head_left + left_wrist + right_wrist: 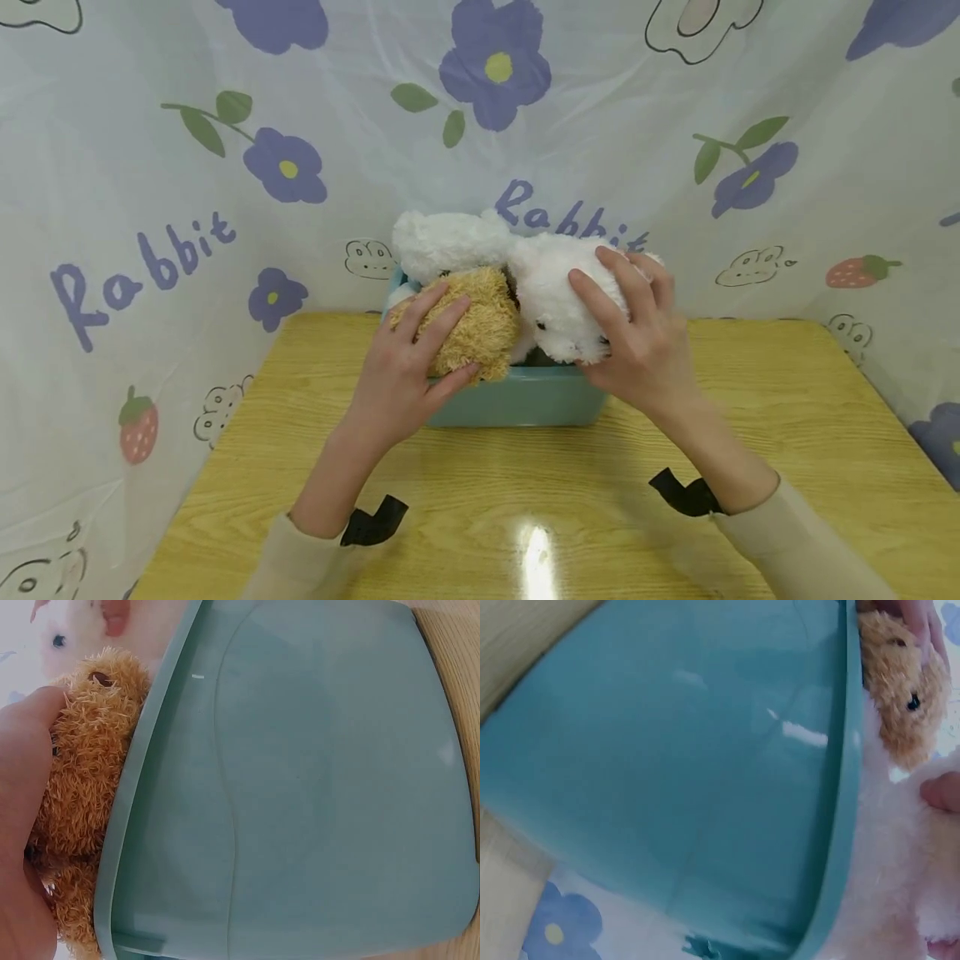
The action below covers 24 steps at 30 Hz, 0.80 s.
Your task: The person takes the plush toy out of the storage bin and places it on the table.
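A teal plastic bin (525, 402) stands on the table with plush toys at its top. My left hand (390, 371) grips a curly tan plush toy (487, 325), fingers over its top and thumb on the near side. In the left wrist view that tan plush (90, 757) sits against the bin's rim. My right hand (647, 346) holds a fluffy white plush toy (558, 283) with dark eyes at the bin's right end. The right wrist view has the white plush (881, 855) beside the rim. Another white plush (450, 242) lies behind the tan one; its lower part is hidden.
The wood-grain table (480, 500) extends in front of the bin and to both sides. Close behind the bin hangs a white cloth (360, 175) printed with purple flowers and the word Rabbit. Black straps (375, 521) show at both wrists.
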Each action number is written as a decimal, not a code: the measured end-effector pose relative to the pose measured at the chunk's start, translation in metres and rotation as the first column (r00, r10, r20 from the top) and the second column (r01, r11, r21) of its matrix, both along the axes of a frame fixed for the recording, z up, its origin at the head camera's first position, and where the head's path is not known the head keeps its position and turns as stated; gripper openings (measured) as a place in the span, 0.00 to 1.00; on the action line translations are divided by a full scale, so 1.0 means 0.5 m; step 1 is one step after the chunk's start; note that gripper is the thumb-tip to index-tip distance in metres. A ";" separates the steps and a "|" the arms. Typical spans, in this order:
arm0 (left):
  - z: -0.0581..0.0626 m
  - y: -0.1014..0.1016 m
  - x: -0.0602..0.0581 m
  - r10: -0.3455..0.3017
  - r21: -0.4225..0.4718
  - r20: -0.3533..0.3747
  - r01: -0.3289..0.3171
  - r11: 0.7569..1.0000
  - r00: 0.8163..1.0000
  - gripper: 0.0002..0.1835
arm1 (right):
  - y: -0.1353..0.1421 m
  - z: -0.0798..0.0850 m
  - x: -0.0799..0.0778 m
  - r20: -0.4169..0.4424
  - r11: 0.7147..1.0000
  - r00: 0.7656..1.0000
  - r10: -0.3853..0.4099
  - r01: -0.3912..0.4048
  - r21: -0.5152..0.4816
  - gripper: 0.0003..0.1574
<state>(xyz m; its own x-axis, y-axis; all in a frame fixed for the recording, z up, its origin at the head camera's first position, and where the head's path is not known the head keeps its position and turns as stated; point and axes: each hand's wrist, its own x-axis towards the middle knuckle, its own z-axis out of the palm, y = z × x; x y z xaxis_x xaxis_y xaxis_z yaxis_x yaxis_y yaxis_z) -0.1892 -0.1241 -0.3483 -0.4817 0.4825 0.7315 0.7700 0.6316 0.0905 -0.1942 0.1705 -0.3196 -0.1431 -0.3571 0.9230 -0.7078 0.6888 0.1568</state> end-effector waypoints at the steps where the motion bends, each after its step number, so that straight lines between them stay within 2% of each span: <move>1: -0.002 -0.001 0.000 0.002 0.002 0.001 -0.002 1.000 1.000 0.37 | 0.002 0.003 -0.001 -0.010 1.000 1.000 0.012 -0.012 -0.015 0.54; 8: -0.007 -0.004 0.000 -0.001 0.022 0.015 0.001 1.000 1.000 0.37 | 0.022 0.016 0.003 -0.043 0.992 0.997 0.065 -0.069 -0.104 0.39; 13: -0.009 -0.004 0.000 0.002 0.026 0.020 -0.003 1.000 1.000 0.37 | 0.023 0.037 0.006 -0.103 0.980 0.992 0.079 -0.096 -0.175 0.32; 19: -0.012 -0.005 0.001 0.010 0.030 0.017 -0.010 0.999 1.000 0.37 | 0.033 0.071 0.015 -0.130 0.956 0.989 0.064 -0.098 -0.276 0.35; 24: -0.013 -0.004 0.002 0.015 0.026 0.013 -0.016 1.000 1.000 0.37 | 0.051 0.096 0.019 -0.147 0.926 0.989 0.032 -0.085 -0.369 0.32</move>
<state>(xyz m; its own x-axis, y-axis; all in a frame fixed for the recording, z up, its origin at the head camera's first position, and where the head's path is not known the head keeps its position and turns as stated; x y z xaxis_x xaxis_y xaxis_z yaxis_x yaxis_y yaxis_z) -0.1884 -0.1263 -0.3549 -0.4982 0.4554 0.7379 0.7587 0.6408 0.1168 -0.1846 0.1963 -0.2717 0.0032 0.0131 0.9999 -0.7390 0.6737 -0.0064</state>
